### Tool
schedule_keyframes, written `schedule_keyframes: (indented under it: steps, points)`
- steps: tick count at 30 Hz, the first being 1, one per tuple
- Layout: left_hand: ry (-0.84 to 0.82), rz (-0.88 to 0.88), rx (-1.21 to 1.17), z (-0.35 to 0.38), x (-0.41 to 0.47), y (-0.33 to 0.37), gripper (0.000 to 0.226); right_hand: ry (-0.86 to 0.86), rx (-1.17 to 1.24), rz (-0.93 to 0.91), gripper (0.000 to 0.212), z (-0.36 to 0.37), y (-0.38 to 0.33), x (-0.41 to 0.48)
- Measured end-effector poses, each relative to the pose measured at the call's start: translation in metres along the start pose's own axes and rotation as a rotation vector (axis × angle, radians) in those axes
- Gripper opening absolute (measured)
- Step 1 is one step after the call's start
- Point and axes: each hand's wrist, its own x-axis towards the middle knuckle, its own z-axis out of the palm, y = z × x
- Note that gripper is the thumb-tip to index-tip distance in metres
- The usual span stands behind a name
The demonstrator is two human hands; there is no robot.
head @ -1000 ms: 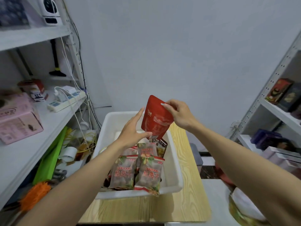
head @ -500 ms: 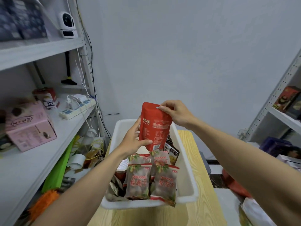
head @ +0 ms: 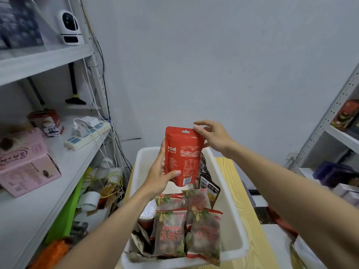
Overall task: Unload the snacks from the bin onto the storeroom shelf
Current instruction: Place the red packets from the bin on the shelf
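Observation:
A red snack pouch [head: 183, 155] is held upright above the white bin [head: 236, 226]. My left hand [head: 158, 177] grips its lower left side, thumb across the front. My right hand [head: 211, 135] pinches its top right corner. Inside the bin lie several snack bags, among them two brownish dried-longan packs [head: 170, 232] at the front and dark packets [head: 208, 184] behind. The white storeroom shelf [head: 64, 171] runs along my left.
On the left shelf stand a pink box [head: 25, 162], a small red carton [head: 47, 122] and a power strip with cables [head: 87, 133]. A white camera [head: 70, 28] sits one level up. The bin rests on a wooden table [head: 258, 247]. Another shelf [head: 342, 133] with boxes is at right.
The pouch has been turned from tilted to upright and lifted a little. My left hand has closed round its lower side, and my view has swung left toward the shelf.

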Motion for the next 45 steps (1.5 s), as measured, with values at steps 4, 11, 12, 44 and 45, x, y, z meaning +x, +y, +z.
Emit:
schedule_keyframes:
  steps: [4,11,12,44,45]
  points:
    - [0.009,-0.042,0.005,0.001,0.020,-0.015,0.104,0.045,-0.017,0.090,0.037,-0.012,0.039,0.025]
    - [0.024,-0.149,0.005,0.002,0.061,-0.038,0.103,0.045,-0.056,0.242,0.043,-0.017,0.111,0.067]
    - [0.026,-0.162,0.002,0.002,0.067,-0.042,0.103,0.034,-0.082,0.253,0.043,-0.016,0.121,0.072]
    - [0.109,-0.333,-0.002,-0.001,0.125,-0.102,0.106,0.219,-0.234,0.424,0.016,0.010,0.222,0.142]
    - [0.111,-0.322,-0.002,-0.001,0.124,-0.098,0.106,0.252,-0.200,0.387,0.012,0.005,0.214,0.141]
